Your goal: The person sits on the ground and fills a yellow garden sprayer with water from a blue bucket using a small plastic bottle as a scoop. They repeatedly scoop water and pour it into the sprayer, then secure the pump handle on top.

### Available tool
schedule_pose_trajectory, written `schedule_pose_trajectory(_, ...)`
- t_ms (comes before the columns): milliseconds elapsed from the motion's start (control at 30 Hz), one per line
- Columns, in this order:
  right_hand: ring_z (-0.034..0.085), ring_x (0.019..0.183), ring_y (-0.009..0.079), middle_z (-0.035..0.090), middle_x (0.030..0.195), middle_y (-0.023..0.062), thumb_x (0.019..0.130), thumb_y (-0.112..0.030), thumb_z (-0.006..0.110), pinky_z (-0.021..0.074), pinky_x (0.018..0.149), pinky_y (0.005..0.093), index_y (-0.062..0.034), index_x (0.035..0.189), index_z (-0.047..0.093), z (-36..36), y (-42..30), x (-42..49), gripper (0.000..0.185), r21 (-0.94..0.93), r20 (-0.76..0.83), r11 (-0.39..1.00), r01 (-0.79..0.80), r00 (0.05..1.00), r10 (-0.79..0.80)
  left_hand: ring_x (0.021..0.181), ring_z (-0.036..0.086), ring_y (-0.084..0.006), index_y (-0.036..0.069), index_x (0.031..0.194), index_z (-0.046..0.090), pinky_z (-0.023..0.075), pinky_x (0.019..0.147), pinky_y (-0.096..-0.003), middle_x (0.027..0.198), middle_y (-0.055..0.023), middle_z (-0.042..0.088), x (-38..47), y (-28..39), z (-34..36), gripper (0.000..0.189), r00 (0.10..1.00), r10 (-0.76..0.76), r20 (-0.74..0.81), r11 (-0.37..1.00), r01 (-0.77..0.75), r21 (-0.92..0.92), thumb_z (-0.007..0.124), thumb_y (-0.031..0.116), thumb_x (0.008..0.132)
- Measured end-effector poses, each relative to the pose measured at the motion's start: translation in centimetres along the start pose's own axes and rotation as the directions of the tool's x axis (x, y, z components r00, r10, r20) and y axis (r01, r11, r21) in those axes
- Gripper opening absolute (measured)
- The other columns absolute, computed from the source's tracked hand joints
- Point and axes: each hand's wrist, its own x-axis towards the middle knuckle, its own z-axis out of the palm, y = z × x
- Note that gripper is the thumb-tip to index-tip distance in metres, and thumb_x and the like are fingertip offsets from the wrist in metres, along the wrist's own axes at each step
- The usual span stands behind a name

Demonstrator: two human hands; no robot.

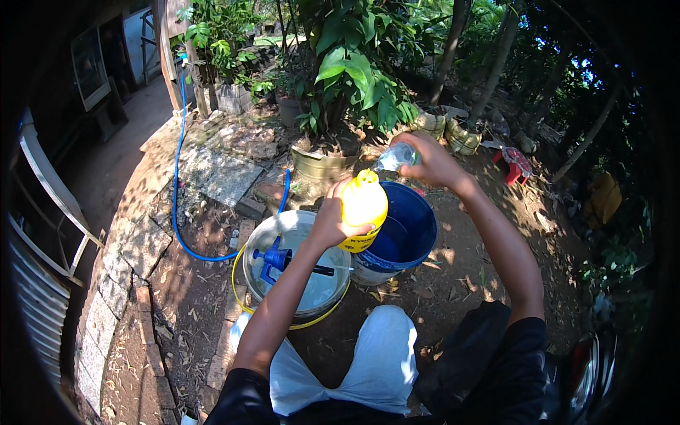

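My left hand (336,215) grips a yellow plastic sprayer bottle (363,204) with its top off, held above two buckets. In my right hand (433,159) is a clear plastic bottle (397,156), tipped so that its mouth meets the yellow bottle's neck. Whether liquid is flowing cannot be made out. Below and to the left, a blue-and-black sprayer pump head (275,259) with a thin pale tube lies in the pale bucket (255,234), which holds cloudy water. A dark blue bucket (422,234) stands just right of it, partly behind the yellow bottle.
A blue garden hose (175,202) curves from a post to the pale bucket. Ahead stands a leafy plant in a tan pot (323,163). Stone slabs (228,175) and bricks (146,324) lie at left. A red stool (514,167) is at right; part of a motorcycle (581,372) shows lower right.
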Motion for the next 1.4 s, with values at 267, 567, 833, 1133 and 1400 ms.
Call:
schedule_pose_trajectory(267, 0.057, 0.116, 0.0378, 0.063, 0.117, 0.0177, 0.072, -0.024, 0.076, 0.0447, 0.102, 0.0456, -0.0066, 0.123, 0.061, 0.5, 0.1, -0.1, 0.055, -0.015, 0.002, 0.999, -0.036, 0.999, 0.036, 0.138, 0.041, -0.0422, -0.007, 0.147, 0.035, 0.0353, 0.117, -0.0476, 0.147, -0.0268, 0.044, 0.2, 0.2, -0.2, 0.117, 0.999, -0.039, 0.026, 0.999, 0.039, -0.018, 0.092, 0.048, 0.061)
schedule_pose_trajectory(567, 0.06, 0.114, 0.0284, 0.064, 0.121, 0.0135, 0.076, -0.023, 0.076, 0.047, 0.101, 0.0407, -0.008, 0.127, 0.06, 1.9, 1.5, -0.6, 0.056, 0.155, -0.035, 0.987, -0.03, 0.999, 0.035, 0.138, 0.041, -0.0418, -0.008, 0.147, 0.037, 0.0357, 0.116, -0.0474, 0.149, -0.0263, 0.043, 0.4, -0.1, -0.2, 0.115, 0.996, -0.065, 0.054, 0.998, 0.067, -0.022, 0.091, 0.049, 0.063)
schedule_pose_trajectory(833, 0.061, 0.113, 0.0212, 0.063, 0.124, 0.0092, 0.087, -0.025, 0.075, 0.0543, 0.087, 0.0408, -0.016, 0.141, 0.051, 5.6, 3.7, -3.7, 0.06, 0.623, 0.237, 0.51, -0.593, 0.765, 0.599, 0.139, 0.04, -0.0399, -0.005, 0.149, 0.037, 0.0372, 0.115, -0.0467, 0.152, -0.0228, 0.041, 0.4, 0.0, -0.3, 0.114, 0.993, -0.081, 0.082, 0.996, 0.079, 0.031, 0.09, 0.048, 0.064)
schedule_pose_trajectory(1133, 0.056, 0.124, 0.0335, 0.055, 0.139, 0.0125, 0.082, -0.035, 0.08, 0.0554, 0.077, 0.0537, -0.0235, 0.14, 0.048, 17.2, 8.6, -10.4, 0.067, 0.506, 0.417, 0.272, -0.819, 0.508, 0.754, 0.138, 0.044, -0.0386, -0.002, 0.153, 0.028, 0.0382, 0.114, -0.0451, 0.148, -0.0249, 0.043, 0.4, 0.0, -0.4, 0.122, 0.992, -0.08, 0.094, 0.996, 0.076, 0.045, 0.093, 0.048, 0.062)
schedule_pose_trajectory(1400, 0.069, 0.066, 0.0161, 0.072, 0.08, 0.0048, 0.09, -0.007, 0.067, 0.0572, 0.054, 0.0367, -0.0063, 0.093, 0.069, 29.9, 14.8, -15.7, 0.003, 0.514, 0.304, 0.201, -0.834, 0.396, 0.867, 0.14, 0.041, -0.0385, 0.0, 0.155, 0.026, 0.0367, 0.116, -0.0465, 0.153, -0.0225, 0.039, 0.7, 0.0, -0.9, 0.124, 0.984, -0.064, 0.166, 0.992, 0.045, 0.115, 0.092, 0.051, 0.064)
